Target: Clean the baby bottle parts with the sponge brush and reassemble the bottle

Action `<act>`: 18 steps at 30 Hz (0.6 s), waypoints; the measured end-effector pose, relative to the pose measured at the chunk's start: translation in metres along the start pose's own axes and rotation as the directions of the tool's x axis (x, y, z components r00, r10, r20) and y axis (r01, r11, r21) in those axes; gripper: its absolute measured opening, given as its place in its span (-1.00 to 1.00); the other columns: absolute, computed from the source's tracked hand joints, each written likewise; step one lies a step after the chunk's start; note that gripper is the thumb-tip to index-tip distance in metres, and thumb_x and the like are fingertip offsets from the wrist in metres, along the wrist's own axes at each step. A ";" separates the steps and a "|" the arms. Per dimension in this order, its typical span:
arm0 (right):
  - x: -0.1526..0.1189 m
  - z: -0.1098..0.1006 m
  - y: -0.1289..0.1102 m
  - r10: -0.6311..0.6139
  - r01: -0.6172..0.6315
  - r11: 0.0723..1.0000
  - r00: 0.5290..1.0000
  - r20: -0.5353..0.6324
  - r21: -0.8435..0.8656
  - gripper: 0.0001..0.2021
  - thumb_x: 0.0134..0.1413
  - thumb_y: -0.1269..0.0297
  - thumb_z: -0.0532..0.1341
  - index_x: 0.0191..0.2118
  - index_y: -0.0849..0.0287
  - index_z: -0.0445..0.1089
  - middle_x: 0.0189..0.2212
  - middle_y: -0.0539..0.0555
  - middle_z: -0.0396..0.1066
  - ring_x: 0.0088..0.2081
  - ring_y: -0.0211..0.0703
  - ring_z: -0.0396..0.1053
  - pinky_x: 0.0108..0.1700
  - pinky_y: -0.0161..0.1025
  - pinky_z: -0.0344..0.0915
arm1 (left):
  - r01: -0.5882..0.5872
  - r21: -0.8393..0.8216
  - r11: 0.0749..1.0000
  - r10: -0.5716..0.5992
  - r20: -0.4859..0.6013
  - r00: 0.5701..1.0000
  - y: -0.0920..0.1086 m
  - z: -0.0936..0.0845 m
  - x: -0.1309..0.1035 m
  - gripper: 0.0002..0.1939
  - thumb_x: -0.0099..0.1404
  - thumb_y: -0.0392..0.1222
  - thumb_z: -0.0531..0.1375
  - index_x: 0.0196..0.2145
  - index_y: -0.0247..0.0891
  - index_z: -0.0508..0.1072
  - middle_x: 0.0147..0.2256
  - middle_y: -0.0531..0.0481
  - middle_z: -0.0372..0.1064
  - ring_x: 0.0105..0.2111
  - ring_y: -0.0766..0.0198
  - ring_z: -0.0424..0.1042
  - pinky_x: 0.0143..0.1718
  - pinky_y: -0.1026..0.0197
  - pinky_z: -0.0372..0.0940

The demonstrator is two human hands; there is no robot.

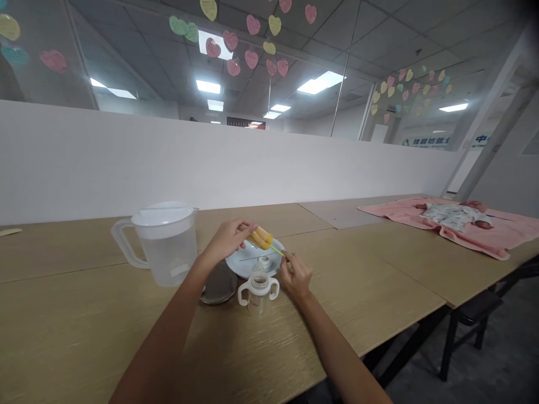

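Head camera: we count two bare hands over one bench (pixel 105 336), and between them one yellow-orange piece (pixel 264 238) that meets one slim green stick (pixel 276 249). Our left hand (pixel 231 238) is mostly closed, its fingers pinching the yellow-orange piece; our right hand (pixel 298 275) is curled, thumb and fingers closed on the stick's lower end. Piece and stick are held above one round, smooth, white plate (pixel 236 269), where we see one small clear-and-white part (pixel 264 261) — too small for us to name. In front stands one upright, open-mouthed, clear bottle (pixel 257 300) with two curved white handles. To its left lies one dark, round, flat disc (pixel 219 285), then one lidded pitcher (pixel 169 249) of cloudy plastic with one big looped handle. Far right, one baby-shaped figure (pixel 450 215) in pale patterned cloth lies on one soft pink towel (pixel 475 242) — well apart from our hands
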State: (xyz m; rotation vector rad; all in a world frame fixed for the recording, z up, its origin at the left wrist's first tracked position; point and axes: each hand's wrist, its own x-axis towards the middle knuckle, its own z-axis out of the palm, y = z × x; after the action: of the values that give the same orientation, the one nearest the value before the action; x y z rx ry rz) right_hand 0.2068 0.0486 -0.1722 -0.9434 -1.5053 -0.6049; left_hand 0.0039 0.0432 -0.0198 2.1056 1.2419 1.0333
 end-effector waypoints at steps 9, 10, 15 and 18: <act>0.002 -0.001 -0.004 0.000 0.005 0.999 0.996 0.093 -0.052 -0.78 0.17 0.32 0.08 -0.25 0.20 0.47 -0.48 0.06 0.47 -0.46 -0.28 0.37 -0.38 -0.38 0.19 | 0.266 0.667 0.696 -0.110 -0.267 0.958 0.023 -0.025 -0.015 -0.59 0.35 -0.01 -0.03 0.06 -0.25 0.28 -0.12 -0.18 0.45 -0.10 0.03 0.41 -0.16 0.13 0.28; 0.002 -0.001 -0.004 0.028 -0.024 0.998 0.996 0.081 -0.052 -0.78 0.17 0.32 0.07 -0.25 0.21 0.47 -0.49 0.06 0.46 -0.47 -0.29 0.36 -0.39 -0.37 0.19 | 0.278 0.695 0.663 -0.107 -0.279 0.954 0.023 -0.028 -0.017 -0.59 0.34 -0.04 -0.02 0.08 -0.25 0.26 -0.08 -0.19 0.42 -0.05 0.01 0.38 -0.14 0.11 0.28; 0.002 0.001 0.001 0.202 -0.202 0.978 0.979 -0.009 -0.049 -0.75 0.18 0.30 0.04 -0.26 0.24 0.46 -0.51 0.04 0.46 -0.58 -0.33 0.26 -0.45 -0.37 0.16 | 0.252 0.777 0.577 -0.368 -0.028 0.929 0.001 -0.038 -0.018 -0.51 0.22 -0.25 0.09 0.13 -0.27 0.24 0.04 -0.22 0.35 -0.02 0.05 0.37 -0.12 0.16 0.28; 0.003 0.000 0.001 0.246 -0.246 0.969 0.969 -0.012 -0.037 -0.73 0.18 0.27 0.03 -0.28 0.24 0.46 -0.53 0.03 0.44 -0.60 -0.33 0.23 -0.46 -0.37 0.15 | 0.230 0.780 0.582 -0.477 0.099 0.873 -0.020 -0.034 -0.014 -0.52 -0.01 -0.32 0.27 -0.06 -0.27 0.43 -0.11 -0.19 0.47 -0.20 0.06 0.48 -0.28 0.23 0.32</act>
State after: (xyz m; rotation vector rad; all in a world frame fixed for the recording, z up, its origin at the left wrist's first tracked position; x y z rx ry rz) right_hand 0.2076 0.0501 -0.1698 -1.1363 -1.3479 -0.4573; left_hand -0.0377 0.0417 -0.0188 2.2648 2.0580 -0.0597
